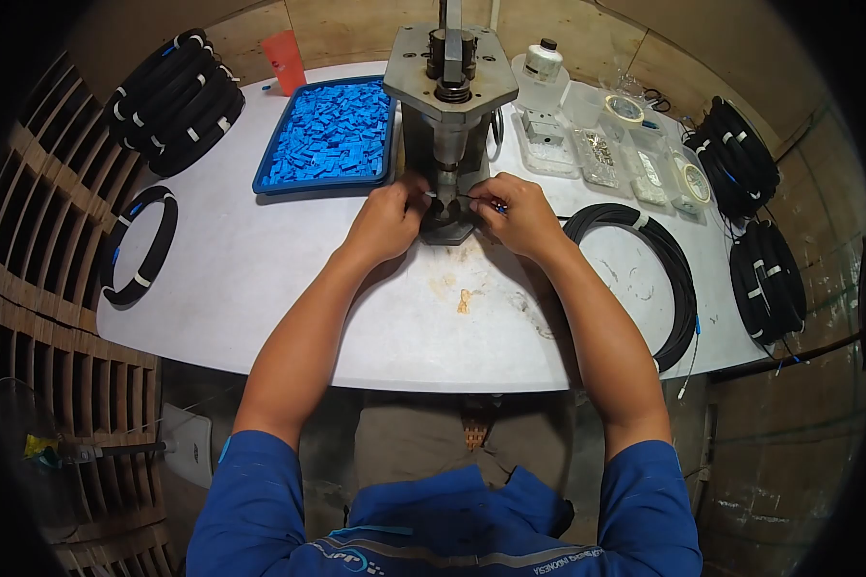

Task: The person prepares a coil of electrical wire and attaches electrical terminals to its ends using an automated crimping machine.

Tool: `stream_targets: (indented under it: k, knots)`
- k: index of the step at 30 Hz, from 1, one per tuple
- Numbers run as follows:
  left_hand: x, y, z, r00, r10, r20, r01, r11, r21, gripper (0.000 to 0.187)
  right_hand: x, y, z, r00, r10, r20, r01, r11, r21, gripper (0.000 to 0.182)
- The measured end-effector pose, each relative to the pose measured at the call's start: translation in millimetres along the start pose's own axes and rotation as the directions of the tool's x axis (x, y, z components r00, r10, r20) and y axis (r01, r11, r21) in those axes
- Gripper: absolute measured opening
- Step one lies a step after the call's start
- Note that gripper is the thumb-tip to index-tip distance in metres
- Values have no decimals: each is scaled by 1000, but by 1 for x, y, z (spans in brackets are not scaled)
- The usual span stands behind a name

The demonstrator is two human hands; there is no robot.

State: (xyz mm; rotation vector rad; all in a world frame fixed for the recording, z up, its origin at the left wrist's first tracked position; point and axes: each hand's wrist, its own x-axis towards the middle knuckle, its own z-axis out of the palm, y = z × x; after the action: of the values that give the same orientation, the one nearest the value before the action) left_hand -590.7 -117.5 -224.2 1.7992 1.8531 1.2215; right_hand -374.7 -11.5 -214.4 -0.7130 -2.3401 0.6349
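Observation:
A grey metal hand press [452, 79] stands at the far middle of the white table, its ram [448, 144] pointing down at the base. My left hand [389, 221] is closed in a pinch at the left side of the die, with a small pale piece at its fingertips that I cannot make out. On the right side, my right hand [522, 215] pinches a thin black cable whose end runs toward the die; a bit of blue shows under the fingers. The coiled black cable [683, 279] lies just right of my right forearm, bound with white tape.
Left of the press sits a blue tray [260, 183] of small blue plastic parts. Taped cable coils [178, 106] and a single coil [125, 274] lie farther left; more coils [736, 163] are at right. Clear boxes [601, 159], a white bottle [543, 62] and a red cup [284, 62] stand behind.

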Motion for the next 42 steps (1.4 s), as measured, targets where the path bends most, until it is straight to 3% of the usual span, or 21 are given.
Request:
stream_targets:
  k: [42]
  knots:
    - [0, -2, 0, 1000, 13, 2, -13, 1000, 10, 21, 0, 1, 0, 1000, -15, -4, 15, 1000, 0, 16]
